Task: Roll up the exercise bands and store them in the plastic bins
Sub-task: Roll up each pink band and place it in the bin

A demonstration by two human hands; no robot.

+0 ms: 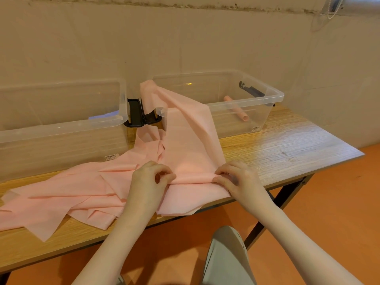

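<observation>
A long pink exercise band (189, 145) runs from the front of the wooden table (287, 145) up over the rim of the right clear bin (275, 99). My left hand (150, 179) and my right hand (236, 179) pinch a fold across this band near the table's front edge, one at each side. More pink bands (61, 198) lie crumpled in a heap to the left. A rolled pink band (236, 109) lies inside the right bin.
A second clear bin (61, 128) stands at the back left, with something bluish inside. Black latch handles (136, 114) sit between the two bins. A wall runs close behind them. My knee shows below the table edge, above an orange floor.
</observation>
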